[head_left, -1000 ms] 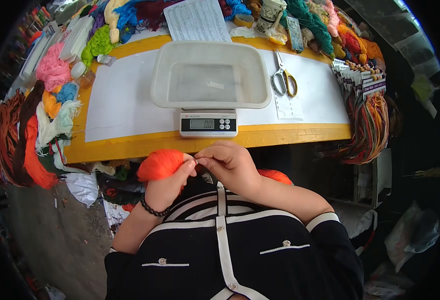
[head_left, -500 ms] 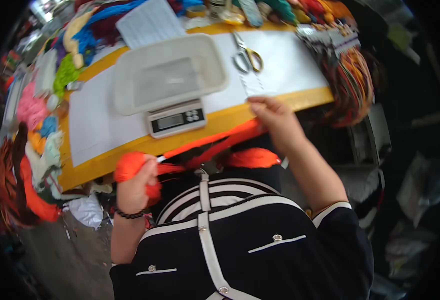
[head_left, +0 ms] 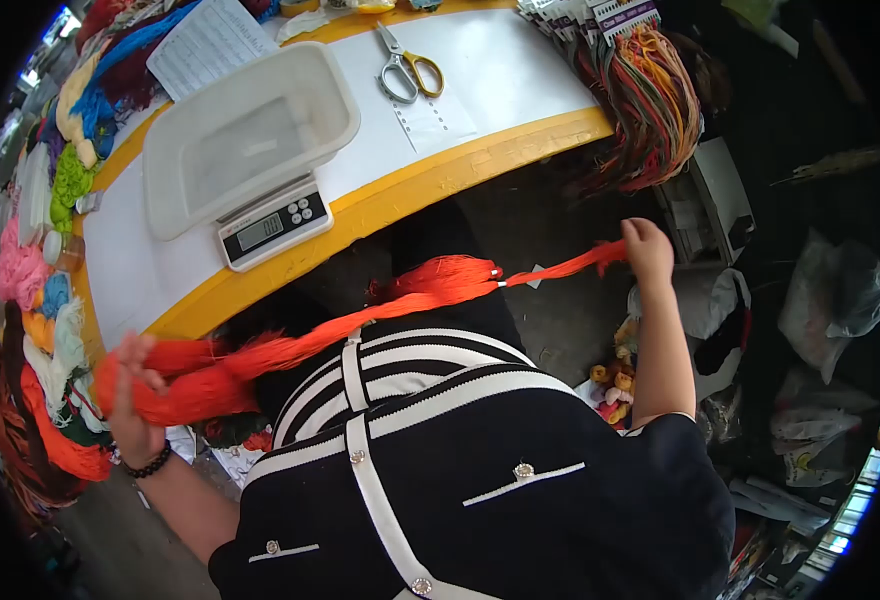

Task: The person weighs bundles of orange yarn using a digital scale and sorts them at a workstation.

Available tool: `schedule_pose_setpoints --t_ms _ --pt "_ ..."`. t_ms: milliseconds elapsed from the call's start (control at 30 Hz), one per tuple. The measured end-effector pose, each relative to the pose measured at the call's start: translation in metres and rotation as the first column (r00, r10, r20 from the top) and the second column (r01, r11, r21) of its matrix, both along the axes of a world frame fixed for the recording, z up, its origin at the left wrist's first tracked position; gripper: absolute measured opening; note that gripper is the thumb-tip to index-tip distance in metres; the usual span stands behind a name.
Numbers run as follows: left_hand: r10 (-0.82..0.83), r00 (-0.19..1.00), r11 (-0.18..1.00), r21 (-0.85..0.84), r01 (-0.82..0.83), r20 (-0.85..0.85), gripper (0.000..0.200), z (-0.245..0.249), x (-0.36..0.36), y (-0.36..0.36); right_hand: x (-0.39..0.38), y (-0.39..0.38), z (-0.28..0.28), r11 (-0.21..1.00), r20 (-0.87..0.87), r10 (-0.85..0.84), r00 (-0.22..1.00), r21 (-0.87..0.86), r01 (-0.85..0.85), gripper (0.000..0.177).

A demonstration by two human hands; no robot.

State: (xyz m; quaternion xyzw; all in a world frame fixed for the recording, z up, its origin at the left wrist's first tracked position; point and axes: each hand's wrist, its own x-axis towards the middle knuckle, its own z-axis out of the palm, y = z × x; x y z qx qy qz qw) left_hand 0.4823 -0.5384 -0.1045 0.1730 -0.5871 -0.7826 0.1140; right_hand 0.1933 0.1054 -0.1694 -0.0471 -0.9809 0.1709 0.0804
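Observation:
A long skein of orange-red thread [head_left: 310, 343] is stretched across my lap between both hands. At the left, my left hand [head_left: 138, 400], with a dark bead bracelet at its wrist, is caught up in the wide, loose end; its fingers are blurred. My right hand [head_left: 650, 252] is out to the right, closed on the narrow end. A white band is visible around the thread near the middle. Behind it, a second orange-red bundle [head_left: 445, 272] lies on my lap.
On the yellow-edged table [head_left: 520, 140] stands a digital scale [head_left: 278, 235] reading about 0.0, carrying a translucent tray [head_left: 175, 190]. Scissors [head_left: 407, 75] and a written sheet [head_left: 205, 48] lie nearby. Multicoloured thread [head_left: 650, 110] hangs over the right corner. Coloured yarn [head_left: 22, 265] crowds the left side.
My hands have moved far apart, left hand leftward and right hand rightward, drawing the orange-red thread out long. The view has shifted, so the table now appears further up and left.

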Motion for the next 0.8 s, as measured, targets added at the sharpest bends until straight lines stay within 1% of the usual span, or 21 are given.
schedule_pose_setpoints --t_ms 33,67,100,133,167,200,233,267,300,333,367,400,433,467,500,567,633,667,700,733,800 --pt "0.107 0.992 0.984 0.153 -0.096 -0.067 0.04 0.004 0.006 -0.008 0.001 -0.016 -0.006 0.992 -0.041 0.066 0.997 0.11 -0.061 0.026" --pt "0.12 0.99 0.983 0.151 -0.108 -0.071 0.04 0.013 0.002 -0.001 -0.003 -0.033 -0.016 0.979 -0.134 0.2 0.971 -0.003 -0.202 0.025" --pt "0.394 0.919 0.9 0.208 -0.383 -0.012 0.043 0.026 -0.009 0.012 -0.005 -0.06 -0.021 0.96 -0.124 0.252 0.96 -0.097 -0.264 0.024" --pt "0.638 0.768 0.736 0.247 -0.63 0.056 0.046 0.034 -0.011 0.018 -0.003 -0.095 -0.018 0.911 -0.074 0.309 0.948 -0.264 -0.317 0.021" --pt "0.498 0.867 0.813 0.339 -0.472 0.014 0.046 0.002 0.013 -0.018 0.001 -0.134 -0.016 0.835 -0.075 0.389 0.918 -0.391 -0.386 0.019" --pt "0.051 0.965 0.778 0.616 0.123 -0.256 0.046 -0.027 0.022 -0.036 0.011 -0.176 -0.003 0.767 -0.082 0.506 0.858 -0.413 -0.492 0.018" --pt "0.163 0.984 0.833 0.545 -0.096 -0.077 0.046 -0.035 0.02 -0.018 0.021 -0.213 0.012 0.656 -0.044 0.644 0.764 -0.481 -0.581 0.017" --pt "0.087 0.984 0.772 0.635 0.033 -0.158 0.046 -0.035 0.008 0.009 0.031 -0.247 0.02 0.498 0.002 0.764 0.645 -0.637 -0.588 0.015" --pt "0.207 0.978 0.774 0.613 -0.161 -0.004 0.047 -0.022 -0.004 0.04 0.042 -0.279 0.034 0.365 -0.035 0.866 0.499 -0.638 -0.678 0.014" --pt "0.163 0.986 0.781 0.616 -0.105 -0.039 0.049 -0.011 -0.015 0.064 0.051 -0.308 0.049 0.189 -0.15 0.932 0.33 -0.574 -0.797 0.014" --pt "0.117 0.99 0.785 0.617 -0.048 -0.072 0.05 -0.002 -0.024 0.083 0.062 -0.334 0.053 0.04 -0.231 0.947 0.223 -0.605 -0.795 0.014" --pt "0.069 0.99 0.797 0.604 0.018 -0.121 0.053 0.006 -0.031 0.097 0.075 -0.356 0.065 0.051 -0.125 0.971 0.202 -0.718 -0.694 0.015" --pt "0.012 0.985 0.803 0.589 0.092 -0.171 0.056 0.01 -0.036 0.105 0.084 -0.375 0.072 0.022 -0.103 0.982 0.157 -0.766 -0.643 0.019" --pt "0.026 0.98 0.801 0.591 0.097 -0.196 0.057 0.011 -0.04 0.11 0.093 -0.39 0.086 0.043 -0.001 0.993 0.119 -0.927 -0.372 0.022" --pt "0.035 0.974 0.797 0.594 0.107 -0.223 0.057 0.011 -0.042 0.113 0.101 -0.402 0.095 0.1 0.096 0.994 0.054 -0.993 -0.07 0.024" --pt "0.064 0.971 0.82 0.567 0.081 -0.231 0.055 0.014 -0.043 0.114 0.109 -0.421 0.091 0.081 0.081 0.997 0.018 -0.996 -0.046 0.025" --pt "0.079 0.985 0.924 0.382 -0.015 -0.151 0.058 0.015 -0.041 0.113 0.112 -0.43 0.089 0.07 0.07 0.998 -0.007 -0.997 -0.015 0.026" --pt "0.128 0.975 0.887 0.462 -0.03 -0.182 0.046 0.014 -0.042 0.113 0.113 -0.432 0.088 0.091 0.09 0.996 0.007 -0.994 -0.056 0.024" --pt "0.137 0.974 0.884 0.467 -0.037 -0.181 0.046 0.013 -0.042 0.113 0.113 -0.434 0.087 0.112 0.11 0.994 0.024 -0.989 -0.099 0.022" --pt "0.169 0.973 0.885 0.459 -0.081 -0.155 0.043 0.013 -0.043 0.114 0.115 -0.435 0.085 0.118 0.117 0.993 0.018 -0.988 -0.1 0.022" --pt "0.204 0.971 0.881 0.457 -0.126 -0.126 0.04 0.009 -0.04 0.111 0.117 -0.437 0.078 -0.036 -0.041 0.991 0.129 -0.998 -0.043 0.017"
